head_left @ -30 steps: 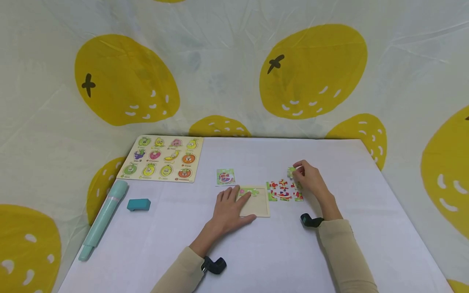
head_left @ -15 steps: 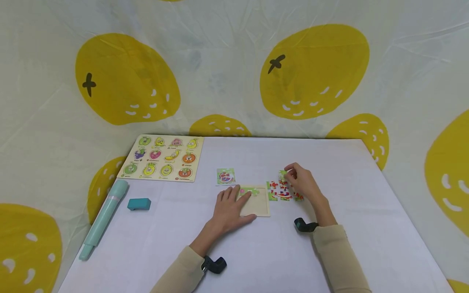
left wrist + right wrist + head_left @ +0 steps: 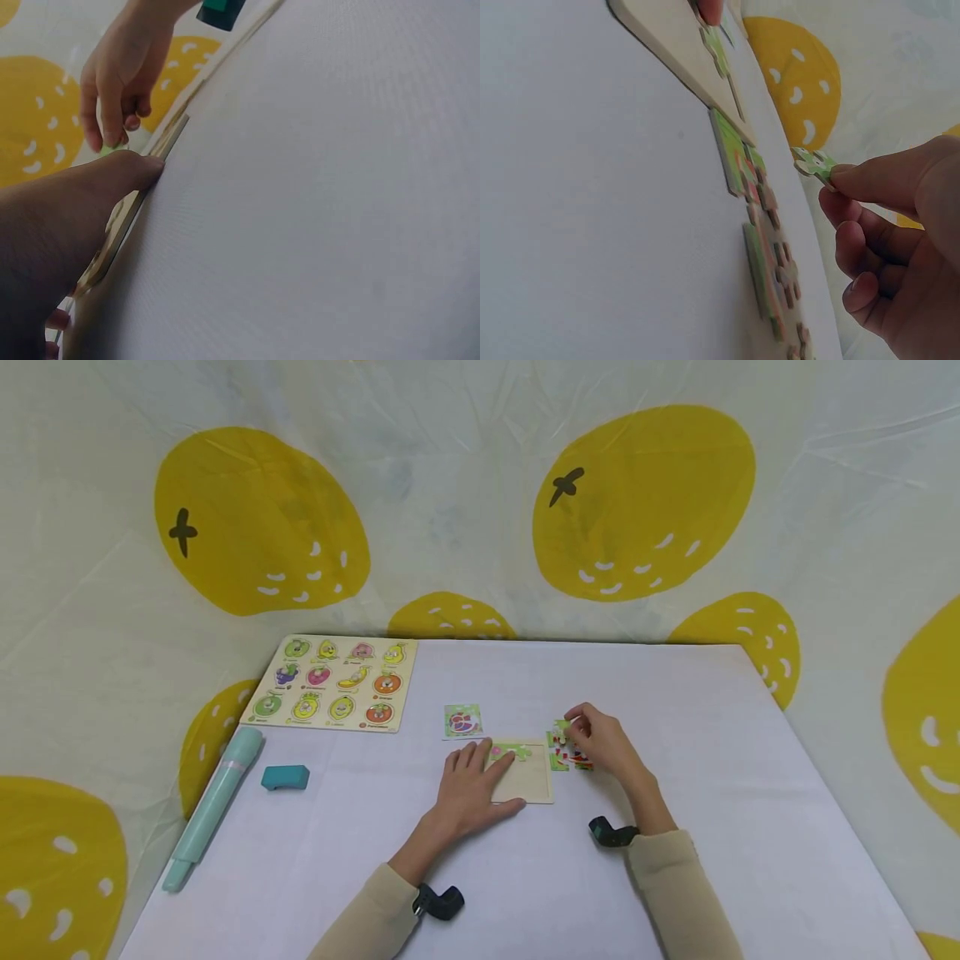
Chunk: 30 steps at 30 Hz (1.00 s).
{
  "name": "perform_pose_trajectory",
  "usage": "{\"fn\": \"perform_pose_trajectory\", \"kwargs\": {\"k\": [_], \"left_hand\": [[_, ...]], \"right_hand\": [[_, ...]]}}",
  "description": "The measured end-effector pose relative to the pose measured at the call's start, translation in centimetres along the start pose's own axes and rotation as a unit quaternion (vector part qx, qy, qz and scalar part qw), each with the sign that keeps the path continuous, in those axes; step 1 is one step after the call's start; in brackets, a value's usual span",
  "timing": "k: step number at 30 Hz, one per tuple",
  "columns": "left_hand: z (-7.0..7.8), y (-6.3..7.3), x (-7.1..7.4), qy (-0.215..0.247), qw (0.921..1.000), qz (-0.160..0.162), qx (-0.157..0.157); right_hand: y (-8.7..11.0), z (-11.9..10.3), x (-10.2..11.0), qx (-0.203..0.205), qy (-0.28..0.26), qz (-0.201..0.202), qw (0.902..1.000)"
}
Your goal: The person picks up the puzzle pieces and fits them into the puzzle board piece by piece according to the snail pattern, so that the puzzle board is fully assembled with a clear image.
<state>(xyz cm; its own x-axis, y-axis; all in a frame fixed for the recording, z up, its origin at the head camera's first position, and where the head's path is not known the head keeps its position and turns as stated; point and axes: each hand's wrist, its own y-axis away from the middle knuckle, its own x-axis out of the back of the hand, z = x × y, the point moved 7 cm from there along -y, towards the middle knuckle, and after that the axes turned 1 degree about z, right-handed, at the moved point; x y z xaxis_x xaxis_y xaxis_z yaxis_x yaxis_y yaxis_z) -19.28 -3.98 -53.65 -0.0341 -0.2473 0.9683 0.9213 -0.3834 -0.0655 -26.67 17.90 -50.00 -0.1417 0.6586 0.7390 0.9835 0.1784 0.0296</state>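
Note:
In the head view my left hand (image 3: pixel 467 789) rests with spread fingers on the left side of a small wooden puzzle tray (image 3: pixel 531 787). Green puzzle pieces (image 3: pixel 519 751) lie along the tray's top edge, partly under those fingers. My right hand (image 3: pixel 611 745) pinches a green jigsaw piece (image 3: pixel 815 163) between thumb and index finger, raised off the table in the right wrist view. Below it, several loose pieces (image 3: pixel 558 762) in green, red and white lie just right of the tray, partly hidden by the right hand. The left wrist view shows the left thumb (image 3: pixel 146 171) along the tray's edge.
A picture card (image 3: pixel 462 721) lies behind the tray. At the back left is a board of fruit shapes (image 3: pixel 347 693). A teal block (image 3: pixel 285 777) and a long mint-green stick-like object (image 3: pixel 212 814) lie on the left of the white table (image 3: pixel 750 827).
My right hand has moved left over the loose pieces towards the tray, carrying the green jigsaw piece. The left hand stays in place on the tray.

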Motion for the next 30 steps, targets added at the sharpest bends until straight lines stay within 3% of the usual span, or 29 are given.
{"fn": "perform_pose_trajectory", "kwargs": {"k": [8, 21, 30], "left_hand": [[0.0, -0.1, -0.1, -0.01, 0.9999, 0.006, -0.004], [-0.1, -0.1, -0.2, -0.011, 0.9999, 0.002, -0.003], [-0.1, -0.1, -0.2, -0.011, 0.9999, 0.0, -0.001]], "right_hand": [[0.3, -1.2, -1.0, 0.027, -0.006, 0.003, 0.9996], [0.4, -2.5, -2.9, 0.056, -0.008, -0.046, 0.9974], [0.4, -2.5, -4.1, 0.065, 0.019, -0.057, 0.9961]]}}
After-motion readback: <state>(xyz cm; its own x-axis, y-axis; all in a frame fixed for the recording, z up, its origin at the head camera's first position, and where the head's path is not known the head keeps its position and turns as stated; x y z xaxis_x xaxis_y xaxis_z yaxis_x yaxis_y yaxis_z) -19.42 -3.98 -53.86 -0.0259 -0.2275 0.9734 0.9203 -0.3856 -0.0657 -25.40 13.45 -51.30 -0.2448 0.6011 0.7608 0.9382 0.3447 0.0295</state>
